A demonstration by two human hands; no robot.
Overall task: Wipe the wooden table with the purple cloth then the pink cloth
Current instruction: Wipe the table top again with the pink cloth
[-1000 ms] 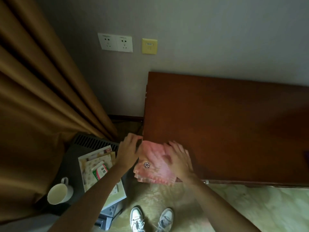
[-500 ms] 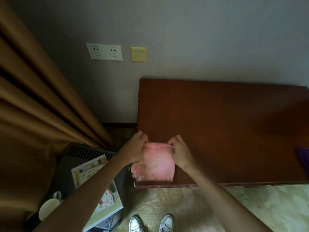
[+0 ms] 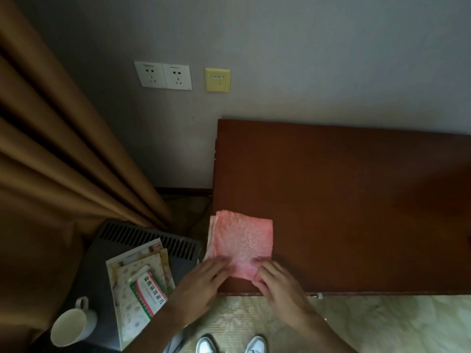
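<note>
The pink cloth (image 3: pixel 241 240) lies folded into a flat rectangle on the near left corner of the dark wooden table (image 3: pixel 356 200), its left edge slightly over the table's side. My left hand (image 3: pixel 201 284) rests on the cloth's near left corner with straight fingers. My right hand (image 3: pixel 277 284) lies on the near right corner, fingers flat and bunching the fabric a little. The purple cloth is out of view.
Left of the table stands a grey vented unit (image 3: pixel 142 240) carrying booklets (image 3: pixel 137 286), a medicine box (image 3: pixel 150 291) and a white mug (image 3: pixel 71 324). A brown curtain (image 3: pixel 63 161) hangs at the left. Wall sockets (image 3: pixel 164 75) are above. My shoes (image 3: pixel 229 343) are on the floor.
My hands folded the pink cloth and laid it flat, then slid back from its far edge to its near edge. The purple cloth at the right edge has left the view.
</note>
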